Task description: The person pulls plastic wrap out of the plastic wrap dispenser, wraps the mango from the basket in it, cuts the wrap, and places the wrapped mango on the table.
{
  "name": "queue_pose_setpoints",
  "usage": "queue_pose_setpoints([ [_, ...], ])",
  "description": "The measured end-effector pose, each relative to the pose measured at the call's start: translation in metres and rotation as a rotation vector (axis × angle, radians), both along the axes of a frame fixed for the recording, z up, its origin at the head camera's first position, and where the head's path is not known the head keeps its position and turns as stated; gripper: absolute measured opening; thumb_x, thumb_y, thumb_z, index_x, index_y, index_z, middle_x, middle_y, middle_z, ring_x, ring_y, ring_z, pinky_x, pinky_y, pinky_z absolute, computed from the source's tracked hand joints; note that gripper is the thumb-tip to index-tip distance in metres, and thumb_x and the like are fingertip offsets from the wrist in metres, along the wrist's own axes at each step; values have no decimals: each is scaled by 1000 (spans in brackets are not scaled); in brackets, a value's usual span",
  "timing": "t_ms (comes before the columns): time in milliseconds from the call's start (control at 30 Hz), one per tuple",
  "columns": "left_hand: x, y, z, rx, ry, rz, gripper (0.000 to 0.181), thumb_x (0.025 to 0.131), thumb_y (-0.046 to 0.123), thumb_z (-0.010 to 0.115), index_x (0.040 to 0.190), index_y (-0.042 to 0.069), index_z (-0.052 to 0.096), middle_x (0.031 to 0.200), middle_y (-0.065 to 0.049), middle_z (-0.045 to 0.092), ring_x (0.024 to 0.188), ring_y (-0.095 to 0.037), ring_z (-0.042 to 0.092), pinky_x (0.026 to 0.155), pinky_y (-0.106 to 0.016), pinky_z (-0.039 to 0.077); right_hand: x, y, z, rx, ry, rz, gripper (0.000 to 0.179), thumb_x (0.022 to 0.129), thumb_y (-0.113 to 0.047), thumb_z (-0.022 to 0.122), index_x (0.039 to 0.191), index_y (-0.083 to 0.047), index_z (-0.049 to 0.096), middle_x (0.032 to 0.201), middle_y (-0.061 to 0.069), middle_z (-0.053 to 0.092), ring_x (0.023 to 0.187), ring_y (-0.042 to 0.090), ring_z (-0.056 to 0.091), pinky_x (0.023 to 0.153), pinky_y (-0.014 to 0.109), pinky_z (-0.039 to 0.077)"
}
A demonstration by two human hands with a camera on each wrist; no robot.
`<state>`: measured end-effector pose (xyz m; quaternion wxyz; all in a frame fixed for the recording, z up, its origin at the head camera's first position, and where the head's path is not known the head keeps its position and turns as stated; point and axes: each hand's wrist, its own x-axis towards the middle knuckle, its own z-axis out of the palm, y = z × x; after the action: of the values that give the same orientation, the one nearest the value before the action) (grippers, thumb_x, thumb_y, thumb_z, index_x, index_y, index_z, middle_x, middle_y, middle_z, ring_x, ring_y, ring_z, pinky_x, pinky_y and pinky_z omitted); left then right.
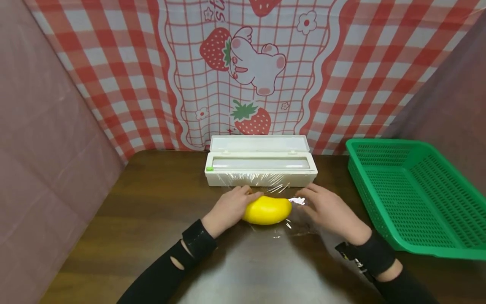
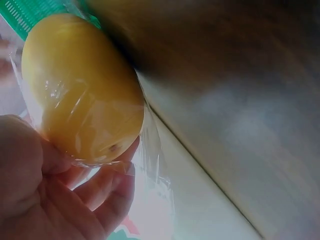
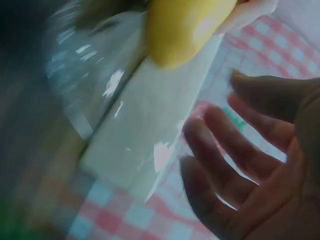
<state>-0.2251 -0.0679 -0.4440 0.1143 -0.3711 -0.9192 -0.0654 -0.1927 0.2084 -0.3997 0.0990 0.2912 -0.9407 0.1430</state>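
A yellow mango (image 1: 267,210) lies on clear plastic wrap (image 1: 300,230) at the middle of the table. My left hand (image 1: 231,209) grips the mango's left end, thumb on top. In the left wrist view, film stretches over the mango (image 2: 82,90) and its edge shows between the left fingers. To the right of the mango, my right hand (image 1: 328,209) hovers over the film with its fingers spread and loosely bent, apart from the fruit. The film runs up to a white wrap dispenser (image 1: 262,180) behind, whose lid (image 1: 260,143) stands raised.
On the right sits a green plastic basket (image 1: 387,202), close to my right forearm. A red-and-white checked cloth (image 1: 144,76) with strawberry prints hangs behind the brown table (image 1: 125,219). The dispenser carries a small green piece (image 1: 209,169) at its left end.
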Motion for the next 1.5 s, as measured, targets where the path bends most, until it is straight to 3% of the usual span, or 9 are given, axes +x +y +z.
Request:
queue_pose_setpoints([
  [167,1,-3,3,-4,-21,16,45,91,7,53,132,24,52,106,-2,55,90,-16,49,74,-29,46,18,31,-15,116,-140,-36,27,75,-23,74,99,-21,63,88,-8,53,73,7,52,64,28,46],
  [333,0,-4,2,-5,-22,19,46,91,7,52,133,25,51,106,-1,55,90,-15,49,73,-28,46,24,40,-34,139,-222,-34,26,74,-29,74,98,-23,64,86,-11,49,69,4,48,61,26,44],
  [533,-2,-6,1,-3,8,19,44,91,6,51,131,25,53,103,-1,55,88,-15,49,71,-28,46,18,38,-48,93,-126,39,15,77,-27,71,80,-29,57,76,-15,43,67,3,46,60,26,44],
  [700,-1,-7,1,0,13,15,43,92,6,49,130,25,53,102,-2,54,86,-15,50,69,-29,47,17,39,-43,86,-125,65,20,80,-22,69,75,-30,51,71,-18,43,64,2,44,59,25,42],
  [867,1,-7,2,-26,19,23,43,93,6,48,131,26,53,102,-2,54,84,-15,50,64,-29,46,16,40,-27,38,-153,9,17,87,-22,61,78,-28,49,65,-16,47,58,0,43,53,23,39],
  [1033,3,-5,4,-49,46,11,43,92,7,49,131,26,52,105,-3,55,85,-17,51,64,-29,47,13,35,-15,-70,-79,-6,10,88,-22,60,84,-27,53,68,-13,53,58,0,44,53,23,40],
  [1267,4,-2,7,-55,77,-23,42,92,6,50,129,26,54,96,-3,51,77,-16,47,58,-27,45,1,9,-14,-193,59,-66,9,84,-22,65,87,-25,56,73,-12,56,58,4,45,54,26,41],
  [1500,3,-4,8,-90,73,-38,46,90,9,55,132,27,51,101,-3,53,79,-15,50,63,-27,46,-21,-24,-19,-203,60,-103,6,88,-25,61,88,-20,58,72,-7,57,57,9,45,53,27,41],
])
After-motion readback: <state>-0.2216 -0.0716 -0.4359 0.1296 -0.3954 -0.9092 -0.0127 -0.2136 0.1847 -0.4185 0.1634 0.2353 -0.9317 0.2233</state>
